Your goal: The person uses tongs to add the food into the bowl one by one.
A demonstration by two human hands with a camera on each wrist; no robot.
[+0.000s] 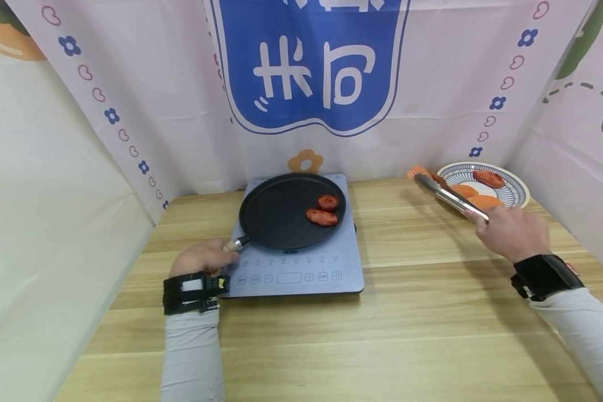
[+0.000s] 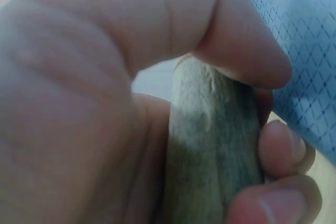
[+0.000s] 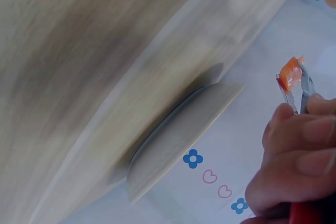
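My left hand (image 1: pixel 201 258) grips the wooden handle (image 2: pixel 212 140) of a flat black pan (image 1: pixel 286 215), fingers and thumb curled round it. Two glossy reddish-brown food pieces (image 1: pixel 322 218) lie at the pan's right side. My right hand (image 1: pixel 515 231) holds metal tongs (image 1: pixel 449 195) beside the plate, at its near left. An orange piece of food (image 3: pixel 290 74) with pale streaks is pinched between the tong tips, raised past the plate's left rim. On the patterned plate (image 1: pixel 518 192) lie a reddish-brown piece (image 1: pixel 489 178) and orange slices (image 1: pixel 484 201).
The pan rests on a light grey induction cooker (image 1: pixel 291 285) with touch controls along its front. Under everything is a wooden table (image 1: pixel 301 346). A printed cloth (image 1: pixel 442 72) hangs along the back edge, close behind the cooker and plate.
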